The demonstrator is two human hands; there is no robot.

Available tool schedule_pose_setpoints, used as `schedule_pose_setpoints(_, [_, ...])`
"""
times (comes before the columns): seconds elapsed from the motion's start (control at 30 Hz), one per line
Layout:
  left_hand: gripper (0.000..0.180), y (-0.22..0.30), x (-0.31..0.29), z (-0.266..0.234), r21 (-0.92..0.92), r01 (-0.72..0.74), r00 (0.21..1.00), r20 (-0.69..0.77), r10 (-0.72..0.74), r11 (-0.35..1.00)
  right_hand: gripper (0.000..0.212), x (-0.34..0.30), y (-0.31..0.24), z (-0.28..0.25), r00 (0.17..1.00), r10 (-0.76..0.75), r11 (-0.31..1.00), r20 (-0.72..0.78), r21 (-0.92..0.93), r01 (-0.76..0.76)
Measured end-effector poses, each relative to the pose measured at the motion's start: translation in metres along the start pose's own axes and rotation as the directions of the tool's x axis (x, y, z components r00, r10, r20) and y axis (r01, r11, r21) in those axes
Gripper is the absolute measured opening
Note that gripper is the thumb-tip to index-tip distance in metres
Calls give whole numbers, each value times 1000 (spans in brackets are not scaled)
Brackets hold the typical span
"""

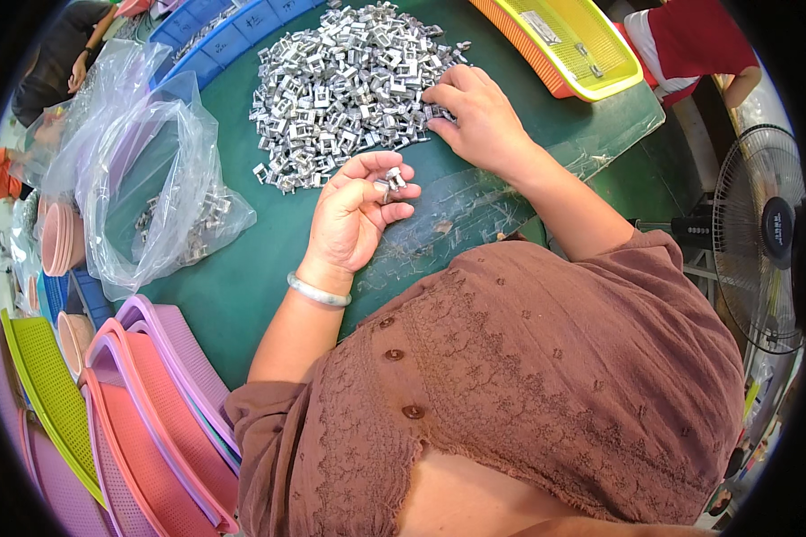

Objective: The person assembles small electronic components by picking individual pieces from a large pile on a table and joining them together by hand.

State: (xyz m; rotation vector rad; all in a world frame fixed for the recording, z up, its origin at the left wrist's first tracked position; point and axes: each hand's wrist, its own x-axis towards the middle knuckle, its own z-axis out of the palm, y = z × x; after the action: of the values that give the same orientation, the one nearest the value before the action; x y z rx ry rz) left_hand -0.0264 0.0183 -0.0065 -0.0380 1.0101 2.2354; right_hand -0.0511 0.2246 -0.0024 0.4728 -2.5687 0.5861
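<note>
A broad heap of small silvery metal parts [340,80], many shaped like little open frames, lies on the green table [457,233]. In front of it my left hand [354,201] is turned palm up, with a few of these metal parts [392,182] held between thumb and curled fingers. A pale bangle [319,291] circles that wrist. At the heap's right edge my right hand [476,116] reaches in with bent fingers, its fingertips touching the parts. Whether a part is pinched there is hidden.
Left of the heap, a clear plastic bag [166,179] contains more metal parts. Blue bins [233,40] stand behind; a yellow basket [591,54] sits at the far right. Stacked pink and purple baskets [166,385] are at lower left, a fan [766,233] at right. Other people stand beyond the table.
</note>
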Motion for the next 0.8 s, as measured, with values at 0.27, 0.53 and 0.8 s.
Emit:
schedule_pose_setpoints(0.27, [25, -3, 2, -7, 74, 40, 999, -16, -39, 996, 20, 0, 0, -10, 955, 183, 807, 232, 520, -281])
schedule_pose_setpoints(0.53, [21, -1, 0, 5, 20, 30, 999, -13, -30, 999, 14, -8, -13, -7, 938, 61, 221, 340, 912, -345])
schedule_pose_setpoints(0.8, [16, -5, -2, 7, 116, 41, 994, -102, -29, 992, 14, -9, -26, -5, 974, -113, 582, 198, 807, -97])
